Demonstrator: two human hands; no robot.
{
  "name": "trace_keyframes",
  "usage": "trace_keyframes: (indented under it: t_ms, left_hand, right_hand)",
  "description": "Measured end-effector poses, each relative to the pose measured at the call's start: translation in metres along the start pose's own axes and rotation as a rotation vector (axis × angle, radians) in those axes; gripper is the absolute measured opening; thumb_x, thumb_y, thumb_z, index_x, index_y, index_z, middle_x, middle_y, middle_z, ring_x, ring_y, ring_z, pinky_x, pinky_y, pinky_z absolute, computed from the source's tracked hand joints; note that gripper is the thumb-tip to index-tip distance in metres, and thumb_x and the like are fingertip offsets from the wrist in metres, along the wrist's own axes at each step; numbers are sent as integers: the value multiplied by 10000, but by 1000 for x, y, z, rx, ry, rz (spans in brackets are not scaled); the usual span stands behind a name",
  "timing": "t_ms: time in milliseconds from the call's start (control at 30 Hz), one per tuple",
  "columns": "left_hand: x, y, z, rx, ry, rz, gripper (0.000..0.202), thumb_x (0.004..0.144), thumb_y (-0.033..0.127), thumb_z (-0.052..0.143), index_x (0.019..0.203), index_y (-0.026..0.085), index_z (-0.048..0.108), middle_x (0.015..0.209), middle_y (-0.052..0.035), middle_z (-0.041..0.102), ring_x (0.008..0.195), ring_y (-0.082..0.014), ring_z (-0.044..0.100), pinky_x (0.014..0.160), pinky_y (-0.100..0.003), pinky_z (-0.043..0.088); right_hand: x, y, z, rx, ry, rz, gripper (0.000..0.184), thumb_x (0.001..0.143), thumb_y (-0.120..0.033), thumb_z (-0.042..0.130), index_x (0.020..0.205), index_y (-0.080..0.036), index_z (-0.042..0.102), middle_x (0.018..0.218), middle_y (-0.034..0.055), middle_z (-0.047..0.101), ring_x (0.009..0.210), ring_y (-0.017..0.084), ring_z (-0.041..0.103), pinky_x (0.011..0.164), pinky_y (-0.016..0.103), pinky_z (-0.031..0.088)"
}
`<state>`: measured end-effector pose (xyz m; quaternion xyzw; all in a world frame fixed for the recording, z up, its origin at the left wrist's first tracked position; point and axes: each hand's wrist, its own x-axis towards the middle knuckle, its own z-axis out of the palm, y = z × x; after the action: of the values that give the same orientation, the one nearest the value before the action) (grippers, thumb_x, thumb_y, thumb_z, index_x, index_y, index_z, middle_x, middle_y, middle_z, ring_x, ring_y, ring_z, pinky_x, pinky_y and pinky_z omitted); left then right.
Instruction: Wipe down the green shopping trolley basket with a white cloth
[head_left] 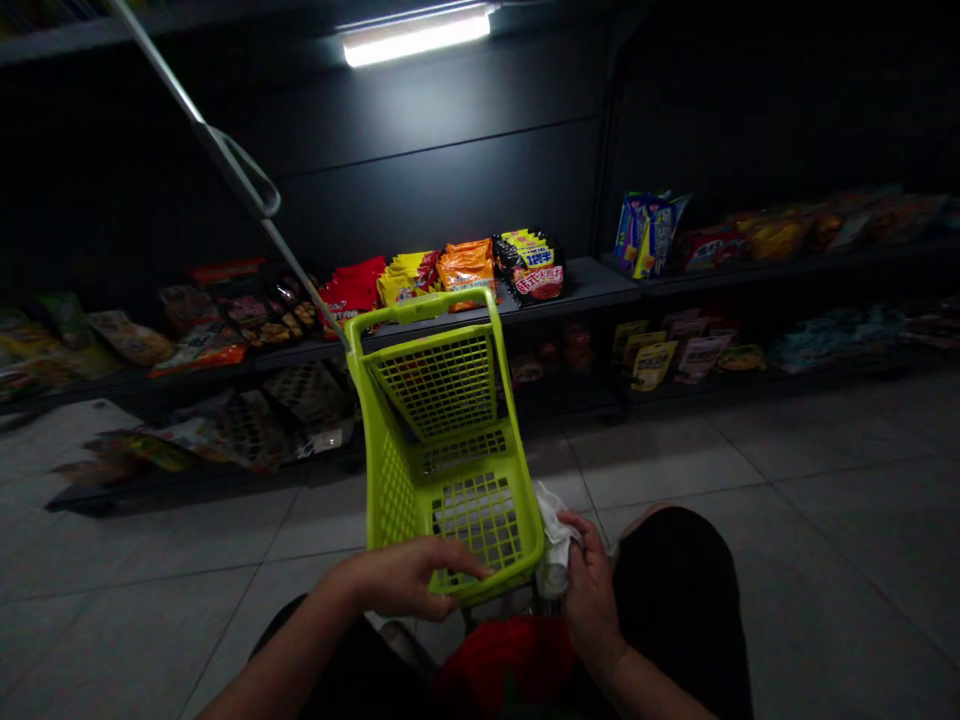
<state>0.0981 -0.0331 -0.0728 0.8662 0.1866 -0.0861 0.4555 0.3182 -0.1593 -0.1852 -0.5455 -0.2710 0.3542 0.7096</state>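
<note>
A lime-green plastic shopping cart (384, 490) with a lattice basket stands in front of me, and nothing shows inside it. My left hand (409, 578) holds its near rim, fingers reaching over the edge and thumb on the outside. At the basket's near right corner, my right hand (591, 590) is closed around a crumpled white cloth (556, 535), which lies against the side of the cart. A long thin pole (232, 170) rises from the cart's far left corner toward the upper left.
A dark shelf (600, 285) runs across the front, with red, yellow, orange and black noodle packets (536, 270) on it. Bagged snacks (127, 335) lie at left, more packs (652, 235) at right. A lamp (416, 38) glows above. My knees flank the cart on the tiled floor (847, 520).
</note>
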Motion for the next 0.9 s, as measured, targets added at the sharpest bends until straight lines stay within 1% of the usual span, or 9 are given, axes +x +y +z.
trace_keyframes:
  t_ms: [100, 200, 333, 400, 500, 633, 700, 800, 900]
  left_hand:
    - [-6, -17, -2, -74, 86, -62, 367, 921, 376, 606, 1271, 298, 684, 1271, -20, 712, 1173, -211, 649, 1050, -334, 470]
    - [-2, -29, -6, -110, 144, -57, 363, 923, 478, 609, 1185, 261, 735, 1210, -43, 743, 1129, -218, 673, 1029, -339, 484]
    - [16, -34, -11, -132, 168, -48, 396, 939, 519, 567, 1090, 218, 775, 1180, -61, 755, 1112, -215, 683, 1012, -315, 492]
    - [24, -34, -10, -91, 216, -76, 418, 958, 520, 523, 1112, 218, 767, 1176, -57, 756, 1118, -213, 678, 1022, -317, 488]
    - [30, -34, -5, 3, 339, -141, 445, 975, 506, 482, 1253, 234, 697, 1286, -63, 707, 1195, -225, 638, 1062, -355, 471]
    - [26, -35, 3, 126, 437, -163, 434, 1003, 462, 439, 1350, 269, 614, 1377, -53, 649, 1249, -217, 609, 1087, -387, 465]
    - [25, -38, 2, 213, 443, -123, 405, 1006, 416, 446, 1366, 303, 593, 1386, -35, 643, 1247, -206, 613, 1078, -377, 477]
    - [28, -43, -17, 354, 477, -63, 396, 996, 338, 462, 1373, 316, 581, 1394, -26, 637, 1246, -204, 615, 1066, -376, 491]
    - [39, -50, -54, 501, 572, -46, 391, 996, 298, 448, 1354, 267, 602, 1380, -49, 647, 1244, -221, 612, 1075, -401, 479]
  right_hand:
    - [9, -10, 10, -219, -205, -453, 248, 923, -237, 509, 1092, -282, 684, 1240, 44, 659, 1195, 212, 579, 1008, 378, 463]
    - [55, -29, 30, -485, -499, -764, 293, 885, -138, 542, 1036, -307, 728, 1150, 12, 708, 1159, 216, 563, 1061, 414, 384]
    - [141, -51, 60, -667, -441, -743, 357, 827, -52, 530, 1031, -263, 734, 1129, 28, 725, 1117, 219, 570, 1037, 412, 373]
    - [159, -57, 67, -705, -373, -703, 375, 804, -31, 519, 1037, -240, 726, 1110, 39, 732, 1118, 225, 571, 1047, 420, 368]
    - [134, -60, 58, -754, -397, -725, 389, 795, -15, 513, 1028, -248, 719, 1139, 31, 723, 1170, 227, 543, 1078, 425, 343]
    - [69, -61, 28, -857, -609, -821, 345, 854, -51, 559, 1045, -297, 707, 1172, -8, 707, 1233, 226, 495, 1088, 410, 324]
    - [70, -65, 25, -909, -675, -841, 328, 875, -70, 582, 1078, -300, 699, 1143, -6, 711, 1200, 216, 514, 1068, 390, 346]
    - [127, -72, 42, -972, -681, -844, 350, 867, -40, 569, 1092, -274, 703, 1097, 16, 715, 1112, 200, 560, 1010, 362, 401]
    - [191, -78, 70, -1004, -569, -826, 386, 830, 11, 533, 1083, -225, 706, 1073, 48, 717, 1093, 203, 578, 1009, 369, 415]
